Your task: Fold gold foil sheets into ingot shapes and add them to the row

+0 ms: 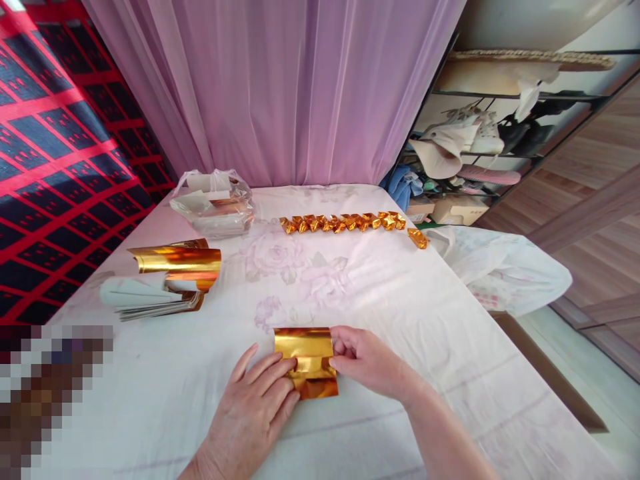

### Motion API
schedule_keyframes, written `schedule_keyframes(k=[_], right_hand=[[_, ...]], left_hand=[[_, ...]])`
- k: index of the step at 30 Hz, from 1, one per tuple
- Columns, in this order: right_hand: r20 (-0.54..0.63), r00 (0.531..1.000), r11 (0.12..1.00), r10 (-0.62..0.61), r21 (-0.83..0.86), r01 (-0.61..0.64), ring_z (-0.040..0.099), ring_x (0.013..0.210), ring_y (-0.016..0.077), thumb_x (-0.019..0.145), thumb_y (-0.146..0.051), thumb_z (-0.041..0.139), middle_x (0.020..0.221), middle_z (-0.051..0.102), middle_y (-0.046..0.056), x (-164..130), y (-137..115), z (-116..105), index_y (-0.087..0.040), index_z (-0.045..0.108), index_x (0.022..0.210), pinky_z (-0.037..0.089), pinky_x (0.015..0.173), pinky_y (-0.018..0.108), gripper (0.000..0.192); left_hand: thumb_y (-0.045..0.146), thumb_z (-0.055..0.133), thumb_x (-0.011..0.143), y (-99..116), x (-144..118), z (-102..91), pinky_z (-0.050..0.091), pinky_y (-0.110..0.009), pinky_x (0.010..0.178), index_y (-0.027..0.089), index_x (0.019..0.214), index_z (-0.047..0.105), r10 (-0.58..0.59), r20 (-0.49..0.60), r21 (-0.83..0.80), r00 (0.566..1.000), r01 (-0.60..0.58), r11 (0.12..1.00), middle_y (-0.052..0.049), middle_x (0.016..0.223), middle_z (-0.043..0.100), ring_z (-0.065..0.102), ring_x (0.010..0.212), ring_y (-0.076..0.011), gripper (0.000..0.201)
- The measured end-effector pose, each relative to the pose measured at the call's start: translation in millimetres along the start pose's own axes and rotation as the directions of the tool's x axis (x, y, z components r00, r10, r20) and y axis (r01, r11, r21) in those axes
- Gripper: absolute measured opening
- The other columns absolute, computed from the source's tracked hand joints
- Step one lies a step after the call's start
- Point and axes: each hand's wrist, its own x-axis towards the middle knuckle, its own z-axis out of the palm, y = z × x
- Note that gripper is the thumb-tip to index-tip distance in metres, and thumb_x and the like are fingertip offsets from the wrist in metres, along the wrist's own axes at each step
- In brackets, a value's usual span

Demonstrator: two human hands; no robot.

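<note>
A sheet of gold foil paper (305, 343) lies on the tablecloth in front of me, with a crease or fold across its lower half. My left hand (255, 407) rests over its lower left part, fingers stretched and spread, tips touching the foil. At the sheet's right edge, my right hand (367, 363) pinches the paper between thumb and curled fingers. Farther back, a row of folded gold foil pieces (345, 223) runs across the table. One more folded foil piece (419, 239) sits apart at the row's right end, by the table edge.
Gold foil sheets (185, 260) and a white-backed stack (150, 297) lie at the left. Behind them stands a clear plastic bag (213, 207) of papers. A purple curtain (300, 87) hangs at the back. Beyond the right edge are a white bag (510, 270) and a shelf with shoes (485, 133).
</note>
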Motion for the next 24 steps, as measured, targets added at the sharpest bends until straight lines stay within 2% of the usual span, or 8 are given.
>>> schedule_keyframes(k=[3,5,7,10,16,24], right_hand=[[-0.045,0.999,0.997,-0.018,0.074,0.021,0.045,0.054,0.0078,0.073,-0.012,0.056,0.060,0.050,-0.009,2.5,1.6,1.6,-0.019,0.065,0.097,0.032,0.051,0.020,0.026],[-0.085,0.996,0.991,-0.014,0.132,0.025,0.047,0.054,0.0080,0.073,-0.015,0.058,0.062,0.052,-0.009,4.7,1.5,2.6,-0.019,0.063,0.112,0.035,0.052,0.020,0.039],[-0.116,0.993,0.978,0.001,0.206,0.024,0.050,0.056,0.0083,0.074,-0.020,0.059,0.065,0.056,-0.007,7.0,0.7,4.0,-0.017,0.061,0.117,0.038,0.053,0.021,0.044],[-0.161,0.987,0.944,0.026,0.328,0.028,0.052,0.057,0.0086,0.073,-0.027,0.061,0.069,0.060,-0.006,9.4,-0.5,8.4,-0.017,0.060,0.117,0.040,0.052,0.021,0.046],[-0.230,0.970,0.871,0.080,0.490,0.044,0.054,0.056,0.0087,0.073,-0.032,0.066,0.073,0.063,-0.004,8.1,-6.4,23.1,-0.018,0.062,0.116,0.045,0.050,0.021,0.045],[-0.308,0.951,0.890,0.021,0.440,0.122,0.057,0.059,0.0090,0.076,-0.035,0.066,0.076,0.063,-0.003,2.1,-22.1,36.5,-0.019,0.061,0.120,0.049,0.050,0.020,0.046]], left_hand=[[0.024,0.049,0.099,3.2,3.2,0.3,0.026,-0.041,0.118,0.023,0.097,0.067,-0.045,-0.027,-0.028,0.999,0.044,0.999,0.000,0.112,0.074,0.067,0.104,-0.0171,0.018],[0.020,0.049,0.098,4.0,4.2,-0.5,0.029,-0.041,0.116,0.022,0.107,0.066,-0.053,-0.025,-0.024,0.998,0.052,0.998,-0.002,0.116,0.073,0.067,0.107,-0.0173,0.019],[0.017,0.050,0.098,3.8,4.5,-1.7,0.030,-0.042,0.115,0.021,0.118,0.063,-0.032,-0.012,0.000,0.999,0.032,1.000,-0.004,0.119,0.072,0.066,0.110,-0.0179,0.025],[0.016,0.049,0.098,3.2,4.5,-3.5,0.032,-0.042,0.114,0.021,0.128,0.059,-0.018,0.015,0.029,1.000,0.018,0.999,-0.005,0.123,0.071,0.065,0.111,-0.0188,0.033],[0.025,0.049,0.098,7.7,6.0,-8.2,0.039,-0.044,0.111,0.021,0.136,0.055,-0.062,0.022,0.011,0.998,0.062,0.998,-0.009,0.129,0.066,0.063,0.115,-0.0215,0.038],[0.032,0.047,0.098,19.7,11.1,-18.9,0.049,-0.042,0.101,0.019,0.138,0.053,-0.148,-0.020,-0.098,0.989,0.145,0.985,-0.013,0.135,0.061,0.060,0.120,-0.0250,0.042]])
